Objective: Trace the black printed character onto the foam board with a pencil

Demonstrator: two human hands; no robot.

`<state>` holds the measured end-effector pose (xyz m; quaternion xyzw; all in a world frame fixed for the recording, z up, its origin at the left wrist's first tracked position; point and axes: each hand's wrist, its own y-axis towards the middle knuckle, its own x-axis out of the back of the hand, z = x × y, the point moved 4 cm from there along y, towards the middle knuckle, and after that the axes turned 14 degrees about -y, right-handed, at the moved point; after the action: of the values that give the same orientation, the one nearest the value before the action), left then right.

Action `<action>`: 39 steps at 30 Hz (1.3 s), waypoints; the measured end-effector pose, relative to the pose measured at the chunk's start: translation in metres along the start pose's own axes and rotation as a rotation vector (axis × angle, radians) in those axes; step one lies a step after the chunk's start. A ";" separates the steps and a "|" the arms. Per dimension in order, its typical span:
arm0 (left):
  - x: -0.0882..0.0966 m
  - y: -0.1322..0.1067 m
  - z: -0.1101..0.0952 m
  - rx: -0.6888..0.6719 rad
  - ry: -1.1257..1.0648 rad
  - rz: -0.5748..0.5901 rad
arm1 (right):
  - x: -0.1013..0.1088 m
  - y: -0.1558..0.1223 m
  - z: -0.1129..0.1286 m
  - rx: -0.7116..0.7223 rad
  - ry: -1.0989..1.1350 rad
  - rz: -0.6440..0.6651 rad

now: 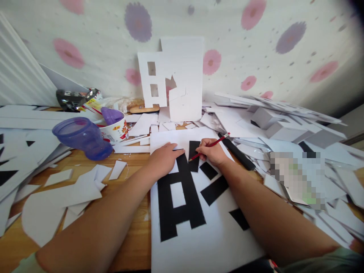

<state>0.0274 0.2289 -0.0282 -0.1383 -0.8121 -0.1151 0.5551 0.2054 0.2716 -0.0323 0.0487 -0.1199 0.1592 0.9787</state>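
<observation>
My right hand (pixel 212 151) grips a red pencil (pixel 214 143), its tip down at the edge of the large black cutout (pixel 184 178), close to a small black strip (pixel 194 147). Lying flat on the cutout's upper left part is my left hand (pixel 163 160), fingers stretched out and thumb pointing toward the pencil. The cutout has rectangular openings and a notched lower edge. Under it is a large white board (pixel 182 254). More black pieces lie to the right: a small rectangle (pixel 208 170), a longer strip (pixel 214 190) and one piece (pixel 239 218) partly hidden by my right forearm.
White board offcuts (pixel 57 204) cover the wooden table (pixel 132 227) at left. A purple translucent cup (pixel 85 136) and a paper tub (pixel 115 129) stand behind them. Cut white panels (pixel 186 76) lean at the wall. White pieces (pixel 287 129) and a black bar (pixel 239 153) lie right.
</observation>
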 end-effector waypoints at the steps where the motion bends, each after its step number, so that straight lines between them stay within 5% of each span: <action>1: 0.000 0.000 0.000 0.000 -0.001 0.000 | 0.000 0.000 0.000 -0.003 0.001 -0.001; 26: -0.003 -0.001 0.007 -0.015 -0.090 -0.081 | 0.000 0.003 -0.007 -0.005 0.026 -0.028; 33: 0.048 -0.016 0.047 0.344 -0.113 -0.320 | 0.006 0.007 -0.009 0.018 0.131 -0.093; 39: 0.042 -0.021 0.069 0.512 -0.257 -0.307 | 0.006 0.008 -0.008 0.008 0.186 -0.106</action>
<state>-0.0545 0.2366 -0.0142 0.1167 -0.8896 0.0290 0.4407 0.2100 0.2822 -0.0379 0.0441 -0.0249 0.1118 0.9924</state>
